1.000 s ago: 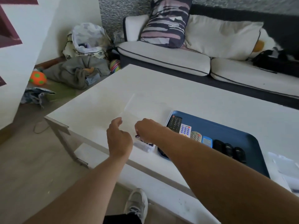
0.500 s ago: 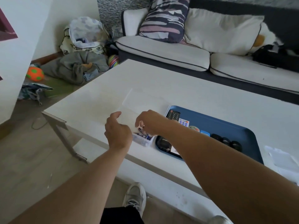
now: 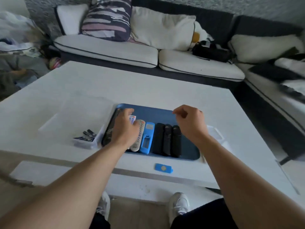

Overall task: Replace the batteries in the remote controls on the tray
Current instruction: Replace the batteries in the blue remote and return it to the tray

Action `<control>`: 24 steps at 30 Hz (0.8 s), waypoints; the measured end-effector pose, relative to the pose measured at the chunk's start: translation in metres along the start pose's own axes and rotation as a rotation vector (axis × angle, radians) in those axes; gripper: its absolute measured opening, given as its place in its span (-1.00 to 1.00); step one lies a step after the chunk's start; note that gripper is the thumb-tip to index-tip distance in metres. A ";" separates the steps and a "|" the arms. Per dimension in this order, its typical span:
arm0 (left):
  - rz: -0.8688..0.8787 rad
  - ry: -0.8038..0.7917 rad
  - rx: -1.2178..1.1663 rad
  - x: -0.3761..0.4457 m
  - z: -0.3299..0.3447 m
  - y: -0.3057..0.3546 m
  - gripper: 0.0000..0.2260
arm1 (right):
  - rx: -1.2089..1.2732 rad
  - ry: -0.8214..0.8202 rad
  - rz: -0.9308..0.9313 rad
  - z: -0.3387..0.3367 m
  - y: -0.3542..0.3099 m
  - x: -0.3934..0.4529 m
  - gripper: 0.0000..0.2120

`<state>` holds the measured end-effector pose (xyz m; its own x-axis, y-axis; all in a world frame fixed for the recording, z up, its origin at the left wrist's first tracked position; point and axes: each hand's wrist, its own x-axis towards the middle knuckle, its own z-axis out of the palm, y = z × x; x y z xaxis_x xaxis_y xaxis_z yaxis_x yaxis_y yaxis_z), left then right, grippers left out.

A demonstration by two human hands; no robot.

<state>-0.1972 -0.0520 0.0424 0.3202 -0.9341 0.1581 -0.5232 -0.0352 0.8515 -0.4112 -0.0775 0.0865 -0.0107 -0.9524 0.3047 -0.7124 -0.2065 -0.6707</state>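
Blue tray [image 3: 188,152] of remotes: left hand [image 3: 124,129] curls onto the white remote [image 3: 132,120], grip unclear; right hand [image 3: 189,123] hovers, loosely curled, empty — selection step; next, lift and open its back.

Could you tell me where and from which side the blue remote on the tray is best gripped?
Probably from above, pinching the long edges of the blue remote near its far end, where they stand clearest; the grey remote and a black remote crowd its sides.
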 end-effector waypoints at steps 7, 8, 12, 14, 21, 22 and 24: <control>0.166 -0.321 0.055 -0.023 0.079 0.045 -0.62 | -0.270 0.043 0.260 -0.091 0.086 -0.013 -0.71; 0.161 -0.352 0.050 -0.026 0.086 0.049 -0.61 | -0.307 0.017 0.289 -0.097 0.094 -0.016 -0.70; 0.187 -0.476 0.091 -0.040 0.119 0.067 -0.50 | -0.555 -0.337 0.394 -0.112 0.126 -0.020 -0.83; 0.223 -0.566 0.110 -0.046 0.132 0.074 -0.38 | -0.693 -0.506 0.371 -0.109 0.137 -0.025 -0.87; 0.242 -0.805 0.188 -0.063 0.176 0.085 0.17 | -0.760 -0.585 0.280 -0.103 0.158 -0.023 -0.77; 0.249 -0.813 0.200 -0.066 0.181 0.085 0.17 | -0.767 -0.581 0.267 -0.102 0.160 -0.024 -0.75; 0.253 -0.814 0.199 -0.069 0.187 0.087 0.17 | -0.772 -0.573 0.262 -0.100 0.160 -0.024 -0.74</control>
<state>-0.4127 -0.0572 0.0122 -0.4480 -0.8830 -0.1400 -0.6546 0.2173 0.7241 -0.5951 -0.0649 0.0389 -0.0373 -0.9534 -0.2993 -0.9993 0.0341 0.0161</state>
